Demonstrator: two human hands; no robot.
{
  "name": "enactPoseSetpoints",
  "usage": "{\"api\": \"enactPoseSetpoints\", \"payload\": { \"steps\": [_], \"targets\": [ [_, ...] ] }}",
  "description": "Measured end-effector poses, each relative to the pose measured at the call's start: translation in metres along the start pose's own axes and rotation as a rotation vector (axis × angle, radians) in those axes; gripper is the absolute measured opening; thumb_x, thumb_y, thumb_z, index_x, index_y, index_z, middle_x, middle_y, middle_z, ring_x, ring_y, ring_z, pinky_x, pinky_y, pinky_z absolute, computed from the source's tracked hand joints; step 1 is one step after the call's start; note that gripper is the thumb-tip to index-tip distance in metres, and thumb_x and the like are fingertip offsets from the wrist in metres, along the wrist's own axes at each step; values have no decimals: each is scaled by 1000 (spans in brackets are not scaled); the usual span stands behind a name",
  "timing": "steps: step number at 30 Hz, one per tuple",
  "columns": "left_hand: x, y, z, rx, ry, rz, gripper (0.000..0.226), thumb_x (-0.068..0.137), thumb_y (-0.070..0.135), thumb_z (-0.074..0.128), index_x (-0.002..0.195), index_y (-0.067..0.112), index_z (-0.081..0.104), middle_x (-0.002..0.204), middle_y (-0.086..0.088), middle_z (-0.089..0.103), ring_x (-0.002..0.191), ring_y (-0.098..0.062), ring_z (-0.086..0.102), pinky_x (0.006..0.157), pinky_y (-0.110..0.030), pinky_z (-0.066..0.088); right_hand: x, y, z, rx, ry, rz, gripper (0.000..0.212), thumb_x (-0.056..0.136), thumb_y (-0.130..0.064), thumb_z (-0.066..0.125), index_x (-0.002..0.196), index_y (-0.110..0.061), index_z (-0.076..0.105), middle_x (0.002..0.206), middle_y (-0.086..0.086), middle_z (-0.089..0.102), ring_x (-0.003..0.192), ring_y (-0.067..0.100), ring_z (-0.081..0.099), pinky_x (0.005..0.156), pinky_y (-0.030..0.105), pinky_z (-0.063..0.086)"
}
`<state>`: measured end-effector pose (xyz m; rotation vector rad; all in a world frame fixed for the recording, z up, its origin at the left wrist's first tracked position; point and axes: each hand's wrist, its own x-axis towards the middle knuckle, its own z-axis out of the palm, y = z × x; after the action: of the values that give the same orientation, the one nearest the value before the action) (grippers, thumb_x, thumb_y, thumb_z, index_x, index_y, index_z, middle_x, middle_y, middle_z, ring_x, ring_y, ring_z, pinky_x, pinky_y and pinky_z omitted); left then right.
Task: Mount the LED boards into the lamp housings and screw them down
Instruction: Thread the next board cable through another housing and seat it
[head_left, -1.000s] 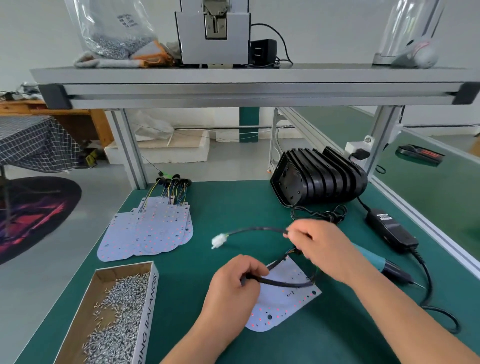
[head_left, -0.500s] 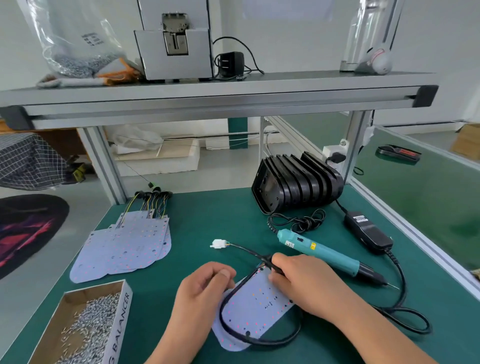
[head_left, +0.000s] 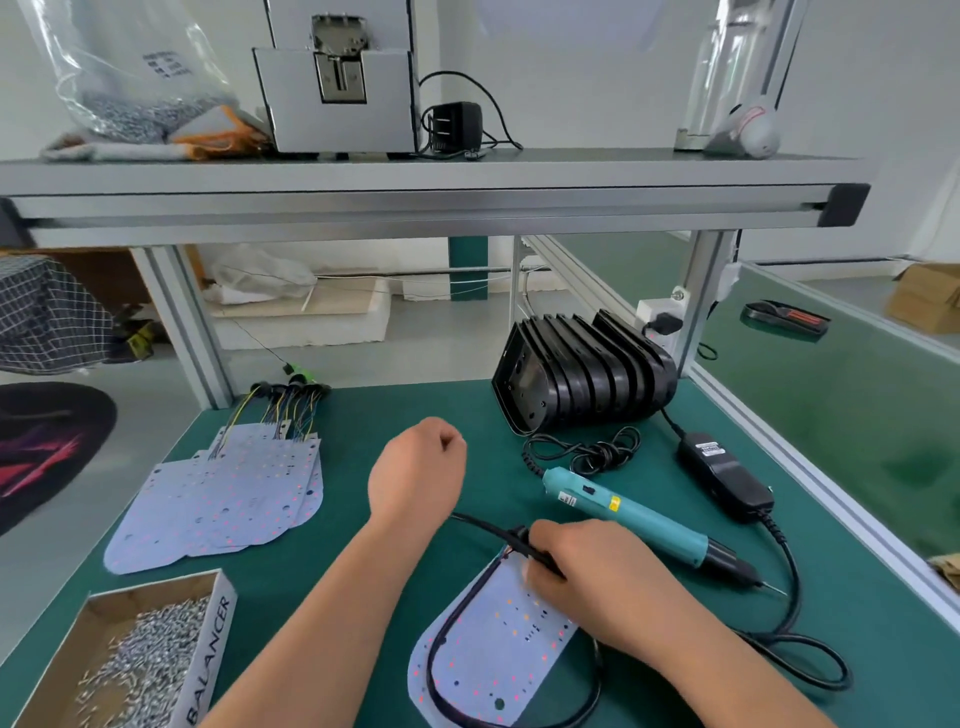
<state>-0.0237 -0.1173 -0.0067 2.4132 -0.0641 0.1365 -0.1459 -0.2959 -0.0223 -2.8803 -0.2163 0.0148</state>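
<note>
The board (head_left: 493, 639) lies flat on the green bench (head_left: 857, 649), close to the near edge. Its pale face has small red and orange dots. A black cable (head_left: 441, 629) makes a loop over the left part of the board and goes round its near end. The right hand (head_left: 597, 577) rests on the far right corner of the board. Its grip is clamped on the cable there, with thumb and fingers pinching it. From this point the cable runs far and left and passes behind the left wrist. The left hand (head_left: 415, 478) is over the bench, farther than the board, with its back to the camera and its fingers curled. I cannot tell if its grip holds something. The housings (head_left: 582, 374) are black and stacked on edge at the far right of the bench, well apart from the board. The teal screwdriver (head_left: 623, 506) lies between them and the right hand, just beside the hand. A stack of boards (head_left: 228, 499) with coloured wires lies at the left. A box (head_left: 208, 660) with screws (head_left: 140, 670) is at the near left corner.
</note>
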Motion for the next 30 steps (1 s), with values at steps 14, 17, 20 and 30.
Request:
{"api": "enactPoseSetpoints", "payload": {
  "steps": [14,17,20,30],
  "targets": [
    [105,50,83,92,-172,-111,34,95,39,69,72,17,58,69,0,65,60,-22,61,52,-27,41,6,-8,-8,6,-126,75,28,107,-45,47,105,-19,36,87,1,51,83,33,49,67,42,35],
    [107,54,83,120,-168,-121,19,91,21,64,74,16,59,74,-1,66,64,-23,64,53,-27,42,8,-9,-7,-6,-122,76,27,107,-43,45,104,-19,34,77,-2,41,83,33,47,59,40,31],
    [108,55,82,104,-179,-136,15,89,7,56,77,13,61,78,-5,72,73,-26,71,61,-30,51,7,-8,-6,-8,-129,63,29,108,-46,45,104,-20,33,76,-4,38,83,33,46,64,42,33],
    [106,51,75,230,-269,-118,13,91,0,53,87,12,50,101,-12,54,107,-34,57,81,-42,52,5,-3,-4,19,-137,25,29,108,-47,47,103,-20,36,84,2,50,89,36,61,70,42,41]
  ]
}}
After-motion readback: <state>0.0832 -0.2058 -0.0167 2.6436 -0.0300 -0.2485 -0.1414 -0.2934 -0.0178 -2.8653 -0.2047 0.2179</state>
